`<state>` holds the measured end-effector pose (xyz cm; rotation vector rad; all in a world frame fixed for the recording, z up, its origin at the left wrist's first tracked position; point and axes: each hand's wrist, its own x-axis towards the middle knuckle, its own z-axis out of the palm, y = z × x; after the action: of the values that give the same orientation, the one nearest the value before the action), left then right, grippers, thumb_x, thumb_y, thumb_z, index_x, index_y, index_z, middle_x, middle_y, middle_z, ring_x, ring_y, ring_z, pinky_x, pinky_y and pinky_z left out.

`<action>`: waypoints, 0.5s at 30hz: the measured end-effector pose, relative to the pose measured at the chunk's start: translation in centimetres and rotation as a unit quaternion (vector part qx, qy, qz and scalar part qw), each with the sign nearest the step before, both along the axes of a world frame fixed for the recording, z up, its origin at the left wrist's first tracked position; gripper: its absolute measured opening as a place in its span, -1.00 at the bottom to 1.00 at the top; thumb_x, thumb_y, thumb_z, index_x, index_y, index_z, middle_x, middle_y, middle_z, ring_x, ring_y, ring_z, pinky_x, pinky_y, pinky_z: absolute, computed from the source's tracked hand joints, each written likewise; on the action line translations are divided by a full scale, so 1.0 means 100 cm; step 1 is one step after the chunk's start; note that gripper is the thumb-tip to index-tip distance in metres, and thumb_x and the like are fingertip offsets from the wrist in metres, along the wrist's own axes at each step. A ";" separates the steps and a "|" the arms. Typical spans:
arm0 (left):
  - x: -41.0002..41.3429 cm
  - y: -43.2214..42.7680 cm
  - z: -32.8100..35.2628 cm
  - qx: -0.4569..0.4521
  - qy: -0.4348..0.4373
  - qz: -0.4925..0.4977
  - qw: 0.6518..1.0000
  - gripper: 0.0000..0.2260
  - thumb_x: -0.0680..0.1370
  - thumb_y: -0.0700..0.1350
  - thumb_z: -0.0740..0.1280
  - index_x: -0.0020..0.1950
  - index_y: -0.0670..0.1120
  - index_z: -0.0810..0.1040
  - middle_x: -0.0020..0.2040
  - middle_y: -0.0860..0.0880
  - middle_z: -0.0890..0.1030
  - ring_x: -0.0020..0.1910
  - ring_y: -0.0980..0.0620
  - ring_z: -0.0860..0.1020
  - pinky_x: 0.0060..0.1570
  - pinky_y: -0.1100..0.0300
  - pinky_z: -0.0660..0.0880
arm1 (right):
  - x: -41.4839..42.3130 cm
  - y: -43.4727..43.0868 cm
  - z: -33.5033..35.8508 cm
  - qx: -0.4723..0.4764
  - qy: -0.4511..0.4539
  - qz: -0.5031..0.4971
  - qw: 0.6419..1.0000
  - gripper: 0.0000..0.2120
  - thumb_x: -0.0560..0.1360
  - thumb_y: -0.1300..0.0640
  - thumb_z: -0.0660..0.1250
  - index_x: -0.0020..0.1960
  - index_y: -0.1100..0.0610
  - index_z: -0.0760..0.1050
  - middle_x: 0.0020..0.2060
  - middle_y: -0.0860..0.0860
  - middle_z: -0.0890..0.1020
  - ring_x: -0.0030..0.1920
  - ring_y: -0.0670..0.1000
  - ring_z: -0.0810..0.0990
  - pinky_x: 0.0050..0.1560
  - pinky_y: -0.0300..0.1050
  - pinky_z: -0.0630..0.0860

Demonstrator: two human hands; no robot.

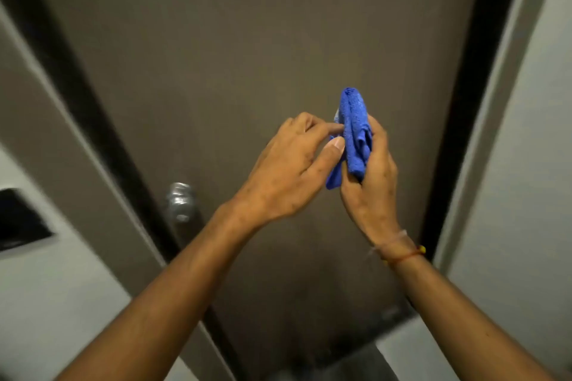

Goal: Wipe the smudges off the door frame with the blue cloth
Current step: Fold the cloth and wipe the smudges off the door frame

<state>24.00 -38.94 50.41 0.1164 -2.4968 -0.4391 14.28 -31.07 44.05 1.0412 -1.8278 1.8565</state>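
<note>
Closed flat brown-grey door (247, 56) fills the view, w/ a dark, near-black gap strip down each side. Grey-brown door frame (510, 77) sits outside those strips, 2 jambs visible, left and right, then pale wall (544, 164) beyond on both sides. 1 round silver metal door knob (181, 202) on the door's left edge, blurred. 1 black rectangular plate (21, 219) on the left wall, low; can't tell what it is.

2 bare hands raised in front of the door, roughly mid-height, both clear of the frame. 1 folded blue microfibre cloth (356, 133) between them, bunched upright, top end poking above the fingers, lower end hanging under the left thumb.

Right hand (371, 192): wrapped round the cloth from the right side, fingers curled behind it, gripping. Left hand (288, 176): thumb and forefinger pinching the cloth's left edge, other fingers curled in.

Cloth isn't touching door or frame, it's nearer the right jamb than the left one.

Right wrist carries 1 thin orange thread bracelet (402, 257) w/ a yellow bead, plus 1 pale thin band just above it.
</note>
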 end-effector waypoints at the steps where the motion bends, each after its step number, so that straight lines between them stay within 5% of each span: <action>1: 0.028 -0.016 0.013 -0.037 0.034 0.019 0.999 -0.67 0.57 -0.01 0.07 0.26 -0.03 0.49 0.05 -0.02 0.54 0.08 0.01 0.46 0.17 0.05 0.39 | 0.018 -0.021 0.018 -0.013 0.019 0.011 1.000 -0.44 0.42 0.44 0.30 0.39 0.25 0.27 0.20 0.16 0.56 0.12 0.05 0.57 0.09 -0.37 0.46; 7: 0.185 -0.102 0.070 -0.237 0.183 0.181 0.937 -0.69 0.53 -0.05 0.16 0.21 -0.08 0.51 0.05 -0.07 0.60 0.06 0.06 0.48 0.03 0.10 0.46 | 0.124 -0.119 0.100 -0.077 0.170 0.086 0.979 -0.45 0.40 0.48 0.26 0.37 0.35 0.26 0.25 0.26 0.49 0.22 0.17 0.51 0.23 -0.05 0.47; 12: 0.253 -0.166 0.094 -0.226 0.251 0.302 0.891 -0.68 0.52 -0.07 0.15 0.20 -0.12 0.51 0.09 -0.13 0.61 0.09 -0.05 0.54 0.10 0.14 0.42 | 0.171 -0.157 0.140 -0.106 0.297 0.088 0.945 -0.51 0.45 0.35 0.20 0.37 0.39 0.27 0.33 0.28 0.40 0.37 0.16 0.38 0.41 0.00 0.35; 15: 0.262 -0.198 0.101 -0.232 0.254 0.351 0.871 -0.64 0.50 -0.10 0.13 0.25 -0.15 0.47 0.17 -0.15 0.59 0.17 -0.12 0.53 0.16 0.12 0.37 | 0.183 -0.167 0.154 -0.091 0.370 0.069 0.922 -0.47 0.43 0.37 0.28 0.37 0.35 0.26 0.36 0.27 0.36 0.39 0.23 0.36 0.36 0.23 0.37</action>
<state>50.24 -58.78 60.53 0.6044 -1.7996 0.3935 32.60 -47.78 59.41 1.5529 -1.1369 1.3694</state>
